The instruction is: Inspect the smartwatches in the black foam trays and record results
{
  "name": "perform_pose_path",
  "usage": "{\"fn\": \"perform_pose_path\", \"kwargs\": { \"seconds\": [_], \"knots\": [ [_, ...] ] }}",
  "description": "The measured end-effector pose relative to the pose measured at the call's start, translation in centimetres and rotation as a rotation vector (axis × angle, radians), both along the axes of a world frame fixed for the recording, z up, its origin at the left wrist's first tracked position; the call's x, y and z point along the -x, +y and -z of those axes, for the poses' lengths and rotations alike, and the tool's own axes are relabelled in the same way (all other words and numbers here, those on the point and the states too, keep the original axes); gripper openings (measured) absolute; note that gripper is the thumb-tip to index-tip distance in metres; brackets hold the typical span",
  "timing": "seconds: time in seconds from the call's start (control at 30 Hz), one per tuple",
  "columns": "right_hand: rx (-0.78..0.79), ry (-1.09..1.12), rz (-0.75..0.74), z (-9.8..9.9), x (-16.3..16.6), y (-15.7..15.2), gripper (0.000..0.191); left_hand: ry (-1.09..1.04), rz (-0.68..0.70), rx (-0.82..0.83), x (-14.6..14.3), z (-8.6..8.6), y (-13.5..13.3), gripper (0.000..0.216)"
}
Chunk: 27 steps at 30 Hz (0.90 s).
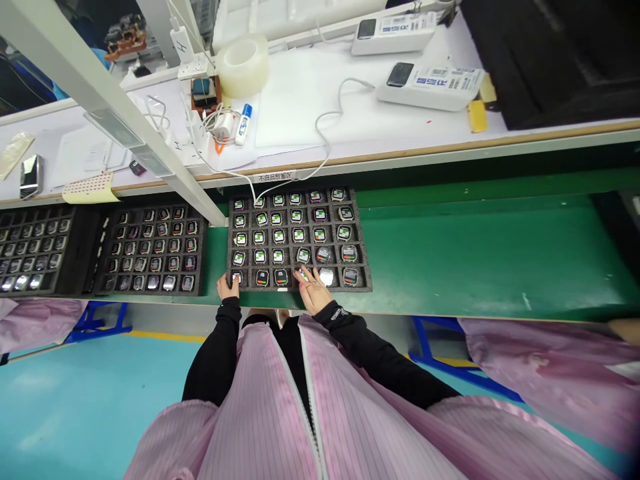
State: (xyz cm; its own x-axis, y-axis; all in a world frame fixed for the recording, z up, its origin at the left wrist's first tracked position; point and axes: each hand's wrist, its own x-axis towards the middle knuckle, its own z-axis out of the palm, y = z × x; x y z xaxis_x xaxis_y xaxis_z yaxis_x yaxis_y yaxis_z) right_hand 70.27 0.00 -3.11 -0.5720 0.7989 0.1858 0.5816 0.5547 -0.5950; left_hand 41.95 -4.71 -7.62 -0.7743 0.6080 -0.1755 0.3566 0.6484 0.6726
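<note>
A dark grey foam tray (pixel 364 270) lies in front of me on the green surface, with smartwatches in its square compartments. Many watch screens are lit in white and green, as on one watch (pixel 279 235) in the middle. At the tray's front left corner, my left hand (pixel 229 287) is closed on the edge, its thumb beside the corner watch (pixel 237 276). My right hand (pixel 314 292) reaches over the front edge with fingers spread, fingertips touching a front-row watch (pixel 303 273) and partly covering it. A white cable (pixel 327 148) runs down to a watch in the back row.
More foam trays of watches (pixel 204 257) stand to the left, beyond a slanting white post (pixel 150 127). On the shelf above are a tape roll (pixel 243 65), a glue stick (pixel 243 125) and two white devices (pixel 431 87). Another person's pink garment (pixel 545 360) shows at right.
</note>
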Motion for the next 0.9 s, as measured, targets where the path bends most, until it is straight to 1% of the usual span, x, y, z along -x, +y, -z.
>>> {"fn": "perform_pose_path", "kwargs": {
  "seconds": [0.2,0.4,0.5,0.7,0.9],
  "knots": [
    [0.013,0.024,0.093,0.0,-2.2,-0.6,0.049,0.030,0.002,0.011,-0.4,-0.4,0.3,0.048],
    [0.033,0.007,0.181,0.5,-3.9,-1.0,0.049,-0.029,-0.028,0.004,-0.2,-0.4,0.3,0.037],
    [0.038,0.000,0.184,0.7,-4.3,-1.2,0.049,-0.030,-0.031,0.003,-0.1,-0.5,0.3,0.038],
    [0.041,0.021,0.172,0.7,-4.3,-1.4,0.049,0.033,0.000,0.010,-0.1,-0.4,0.4,0.046],
    [0.054,0.040,0.170,0.5,-4.1,-1.5,0.050,0.002,-0.003,0.021,0.3,0.0,0.3,0.040]
  ]
}}
